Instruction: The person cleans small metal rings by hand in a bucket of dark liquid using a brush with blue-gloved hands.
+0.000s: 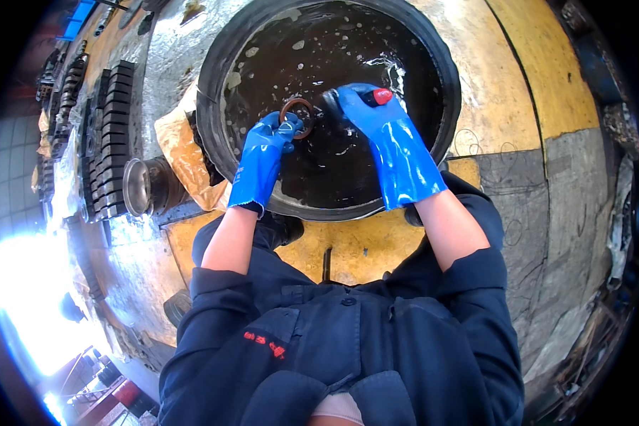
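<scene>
Ring is sitting in the narrow pinch of the left hand, above dark liquid; just right of that grip, the right hand is holding a red-ended tool. For likely scrubbing, the left hand should be gripping one edge firmly, turning the ring between strokes.

Both forearms stretch forward, bare between rolled navy sleeves and long blue gloves! The left hand tips inward, fingers pinched together; across from it, the right hand sits slightly farther out, fingers curled in a grip, its glove angled toward the middle. And the thighs, they're parted wide!
</scene>
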`<action>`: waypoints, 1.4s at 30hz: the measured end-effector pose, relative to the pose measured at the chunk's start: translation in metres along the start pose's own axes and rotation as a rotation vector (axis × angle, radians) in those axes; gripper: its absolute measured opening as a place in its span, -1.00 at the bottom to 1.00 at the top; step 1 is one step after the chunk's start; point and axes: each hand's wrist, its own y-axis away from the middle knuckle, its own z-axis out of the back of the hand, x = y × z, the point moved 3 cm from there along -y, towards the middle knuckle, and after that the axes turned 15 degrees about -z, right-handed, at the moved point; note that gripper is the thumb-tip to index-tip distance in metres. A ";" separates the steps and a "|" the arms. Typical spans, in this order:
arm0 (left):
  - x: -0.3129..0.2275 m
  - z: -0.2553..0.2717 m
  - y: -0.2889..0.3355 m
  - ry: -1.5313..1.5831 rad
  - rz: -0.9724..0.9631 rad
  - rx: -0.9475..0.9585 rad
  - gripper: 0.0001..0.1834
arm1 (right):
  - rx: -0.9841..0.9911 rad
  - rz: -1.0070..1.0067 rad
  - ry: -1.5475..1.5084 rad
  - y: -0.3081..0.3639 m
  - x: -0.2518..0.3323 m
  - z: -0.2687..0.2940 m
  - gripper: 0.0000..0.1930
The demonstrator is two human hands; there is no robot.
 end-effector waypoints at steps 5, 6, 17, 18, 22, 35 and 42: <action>0.021 -0.008 -0.015 -0.088 -0.228 0.123 -0.57 | 0.268 0.112 0.043 -0.005 -0.001 -0.014 -0.80; 0.026 -0.006 -0.018 -0.139 -0.269 0.128 -0.56 | 0.236 0.087 0.071 -0.012 -0.007 -0.013 -0.80; 0.028 -0.003 -0.017 -0.680 -0.397 0.061 -0.59 | 0.222 -0.047 -0.313 -0.007 0.005 0.013 -0.71; 0.027 -0.001 -0.016 -0.696 -0.330 0.081 -0.58 | 0.242 -0.053 -0.378 -0.005 0.008 0.013 -0.71; 0.031 0.001 -0.018 -0.649 -0.460 0.036 -0.60 | 0.180 -0.132 -0.482 0.013 0.015 0.014 -0.72; -0.007 0.006 -0.010 0.370 -0.086 -0.029 -0.57 | 0.014 -0.214 -0.115 0.014 -0.005 0.026 -0.74; -0.011 0.016 -0.008 0.357 -0.106 -0.053 -0.57 | -0.051 0.126 0.304 0.027 -0.025 0.028 -0.79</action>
